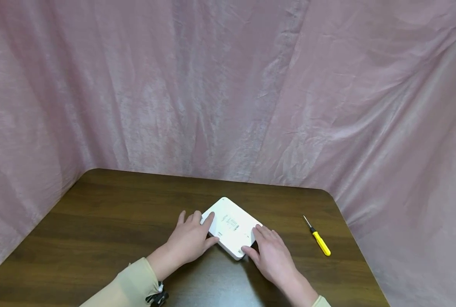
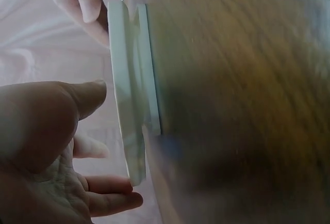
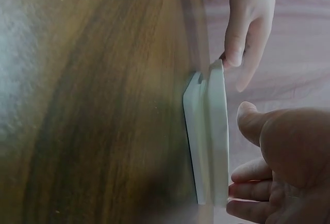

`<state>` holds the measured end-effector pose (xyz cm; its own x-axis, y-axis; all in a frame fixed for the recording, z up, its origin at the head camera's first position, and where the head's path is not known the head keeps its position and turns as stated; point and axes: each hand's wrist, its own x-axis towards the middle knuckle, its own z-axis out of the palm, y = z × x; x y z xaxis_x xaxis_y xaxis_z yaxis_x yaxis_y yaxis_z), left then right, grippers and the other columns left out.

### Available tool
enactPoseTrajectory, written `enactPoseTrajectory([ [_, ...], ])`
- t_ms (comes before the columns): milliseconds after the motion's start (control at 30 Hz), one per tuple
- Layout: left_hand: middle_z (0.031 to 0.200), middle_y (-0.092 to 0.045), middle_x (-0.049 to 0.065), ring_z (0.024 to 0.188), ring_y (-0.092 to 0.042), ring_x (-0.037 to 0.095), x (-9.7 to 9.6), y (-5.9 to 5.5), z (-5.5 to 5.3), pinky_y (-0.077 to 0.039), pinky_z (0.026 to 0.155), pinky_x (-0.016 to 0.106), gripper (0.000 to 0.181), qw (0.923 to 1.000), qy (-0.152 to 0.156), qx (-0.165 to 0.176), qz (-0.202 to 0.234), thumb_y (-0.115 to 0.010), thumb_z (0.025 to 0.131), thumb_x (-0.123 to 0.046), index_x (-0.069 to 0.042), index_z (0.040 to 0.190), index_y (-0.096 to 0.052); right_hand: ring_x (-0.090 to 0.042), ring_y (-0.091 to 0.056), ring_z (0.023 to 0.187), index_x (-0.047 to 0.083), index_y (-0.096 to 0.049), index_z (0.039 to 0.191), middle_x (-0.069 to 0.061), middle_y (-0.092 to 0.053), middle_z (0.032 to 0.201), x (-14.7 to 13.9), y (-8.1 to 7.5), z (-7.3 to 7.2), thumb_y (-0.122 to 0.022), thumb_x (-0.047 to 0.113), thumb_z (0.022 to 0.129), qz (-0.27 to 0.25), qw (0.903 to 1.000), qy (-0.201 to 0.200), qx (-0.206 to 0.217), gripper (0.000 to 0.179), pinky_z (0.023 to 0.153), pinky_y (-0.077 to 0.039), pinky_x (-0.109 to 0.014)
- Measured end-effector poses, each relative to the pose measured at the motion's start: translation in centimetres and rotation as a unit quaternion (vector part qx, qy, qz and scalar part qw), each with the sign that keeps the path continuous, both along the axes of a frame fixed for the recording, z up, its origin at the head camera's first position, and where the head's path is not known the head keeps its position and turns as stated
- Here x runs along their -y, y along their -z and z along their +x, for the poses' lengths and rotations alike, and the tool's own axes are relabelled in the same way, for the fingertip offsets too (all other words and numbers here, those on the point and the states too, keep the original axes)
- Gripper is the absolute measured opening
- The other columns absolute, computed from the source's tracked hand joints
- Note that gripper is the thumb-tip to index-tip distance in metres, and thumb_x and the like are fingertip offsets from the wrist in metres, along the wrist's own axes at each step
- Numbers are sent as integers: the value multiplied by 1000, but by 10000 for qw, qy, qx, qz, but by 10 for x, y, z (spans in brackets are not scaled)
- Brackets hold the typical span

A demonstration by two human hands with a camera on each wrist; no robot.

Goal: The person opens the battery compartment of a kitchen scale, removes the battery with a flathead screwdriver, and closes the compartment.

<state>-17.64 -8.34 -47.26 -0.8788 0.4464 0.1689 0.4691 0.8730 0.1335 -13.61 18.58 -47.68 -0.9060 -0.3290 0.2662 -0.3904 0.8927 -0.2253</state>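
Observation:
A white, flat, rounded-corner device (image 1: 233, 226) lies on the table with a printed label and barcode facing up. From the side, in the left wrist view, its body (image 2: 122, 90) shows a recessed groove above a narrower lower part. My left hand (image 1: 187, 238) rests at its left side, index finger over the top and thumb by the near edge, fingers fairly straight. At the right corner is my right hand (image 1: 272, 253), its relaxed fingertips touching the edge and top. In the right wrist view the right fingers (image 3: 252, 192) reach the device's side without curling round it.
A yellow-handled screwdriver (image 1: 321, 244) with a black collar lies to the right, tip pointing away. The dark wooden table (image 1: 136, 209) has rounded far corners. Pink curtains (image 1: 228, 85) hang behind it and along both sides.

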Motion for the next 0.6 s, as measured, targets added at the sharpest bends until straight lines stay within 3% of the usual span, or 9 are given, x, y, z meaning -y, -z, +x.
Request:
enactPoseTrajectory([
  [367,107,-58,17,102,-66,32,-2,-5,14,-37,119,74,73,9997,99,-156,-143,-75,104,-54,-6,157,-60,-43,-63,138,-12,-66,139,-30,-67,142,0,-3,-12,-82,34,102,-56,9999,69,113,61,119,-47,-58],
  [600,112,-61,18,103,-67,32,-1,-5,16,-35,121,74,72,9997,179,-126,-145,-76,104,-53,-6,156,-61,-44,-60,140,-11,-64,142,-29,-65,146,-1,-5,-19,-83,32,102,-12,9997,-3,257,61,119,-47,-58],
])
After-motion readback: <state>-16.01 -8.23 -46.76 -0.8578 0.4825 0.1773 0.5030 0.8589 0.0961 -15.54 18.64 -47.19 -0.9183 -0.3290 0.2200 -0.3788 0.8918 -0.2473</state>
